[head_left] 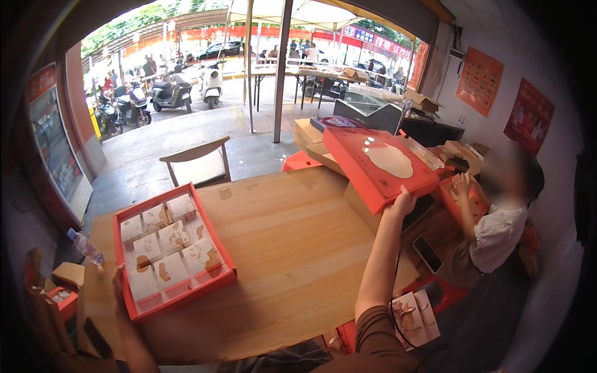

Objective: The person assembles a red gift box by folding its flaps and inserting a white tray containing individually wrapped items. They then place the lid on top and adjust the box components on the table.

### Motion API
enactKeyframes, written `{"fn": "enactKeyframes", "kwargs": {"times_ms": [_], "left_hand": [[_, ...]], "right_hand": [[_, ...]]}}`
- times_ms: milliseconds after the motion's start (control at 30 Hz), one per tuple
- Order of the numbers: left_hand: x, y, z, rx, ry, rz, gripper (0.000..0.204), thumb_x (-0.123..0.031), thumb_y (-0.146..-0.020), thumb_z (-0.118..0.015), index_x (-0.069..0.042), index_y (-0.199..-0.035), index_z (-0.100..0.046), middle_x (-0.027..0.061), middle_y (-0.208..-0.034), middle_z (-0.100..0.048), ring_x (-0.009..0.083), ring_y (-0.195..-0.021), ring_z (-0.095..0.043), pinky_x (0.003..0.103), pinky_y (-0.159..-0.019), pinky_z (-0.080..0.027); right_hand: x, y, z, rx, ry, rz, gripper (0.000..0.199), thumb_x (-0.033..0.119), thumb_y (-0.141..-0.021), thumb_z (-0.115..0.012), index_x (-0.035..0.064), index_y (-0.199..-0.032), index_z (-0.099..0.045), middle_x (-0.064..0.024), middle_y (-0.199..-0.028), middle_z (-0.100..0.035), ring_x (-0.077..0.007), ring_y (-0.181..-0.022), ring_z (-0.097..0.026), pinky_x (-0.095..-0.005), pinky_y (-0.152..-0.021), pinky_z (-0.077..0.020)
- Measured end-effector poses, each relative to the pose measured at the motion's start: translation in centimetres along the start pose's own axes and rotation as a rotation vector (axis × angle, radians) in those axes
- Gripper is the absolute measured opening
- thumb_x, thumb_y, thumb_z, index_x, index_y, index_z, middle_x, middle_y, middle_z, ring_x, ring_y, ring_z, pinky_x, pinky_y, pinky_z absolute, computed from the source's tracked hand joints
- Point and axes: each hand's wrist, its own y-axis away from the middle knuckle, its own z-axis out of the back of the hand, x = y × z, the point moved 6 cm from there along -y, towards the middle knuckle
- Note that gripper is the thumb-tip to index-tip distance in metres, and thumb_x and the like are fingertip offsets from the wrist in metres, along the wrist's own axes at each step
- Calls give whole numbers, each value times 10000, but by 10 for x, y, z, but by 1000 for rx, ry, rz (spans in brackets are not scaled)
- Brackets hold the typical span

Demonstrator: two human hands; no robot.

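Two hands in view, well apart; right hand (403, 202) is raised at arm's length, fingers closed on the near edge of a red box lid (379, 163) with a pale rounded shape on its top; lid is tilted, held above a stack of cardboard cartons (311, 138) at the far right of the wooden worktop (292, 242); left hand (118, 276) rests at the near left corner of an open red tray box (171, 248), fingers touching its rim, whether gripping or only resting I cannot tell; tray box lies flat on the worktop's left part and holds rows of small pale square packets (166, 239); a plastic bottle (86, 247) lies just left of it; another person (497, 230) in a white shirt sits at the right; a wooden chair (196, 158) stands beyond the worktop.
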Motion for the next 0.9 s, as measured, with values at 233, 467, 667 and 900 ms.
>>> {"fn": "enactKeyframes", "kwargs": {"times_ms": [233,467,667,900], "left_hand": [[-3,-2,4,-21,-19,-25,428,-291,-1044,-599,-6,-1362,-627,107,-1192,-716,205,-1029,-707,349,-934,-586],[-9,-11,-7,-12,-46,-59,430,-275,-1045,-603,-3,-1378,-617,105,-1207,-709,202,-1039,-703,349,-941,-583],[0,-24,31,-24,-122,-20,481,-268,-1042,-635,19,-1425,-583,122,-1279,-681,209,-1130,-674,339,-987,-557],[-66,-7,19,-327,-1069,-538,435,-205,-1010,-686,43,-1365,-637,200,-1333,-678,327,-1304,-621,451,-1169,-443]], "right_hand": [[11,16,-14,-45,-15,97,810,33,-882,-654,82,-1636,-361,-159,-1508,-535,-334,-1241,-654,-483,-967,-631],[-17,52,-47,183,-188,-159,751,123,-884,-685,208,-1573,-399,-51,-1334,-618,-219,-1143,-684,-413,-824,-631],[-29,116,-94,378,-241,-296,860,17,-888,-654,195,-1642,-281,-71,-1332,-610,-246,-1188,-654,-423,-945,-615],[-23,196,-133,584,-31,-176,876,-8,-872,-650,69,-1651,-257,-147,-1350,-573,-255,-1203,-621,-412,-1041,-562]]}}
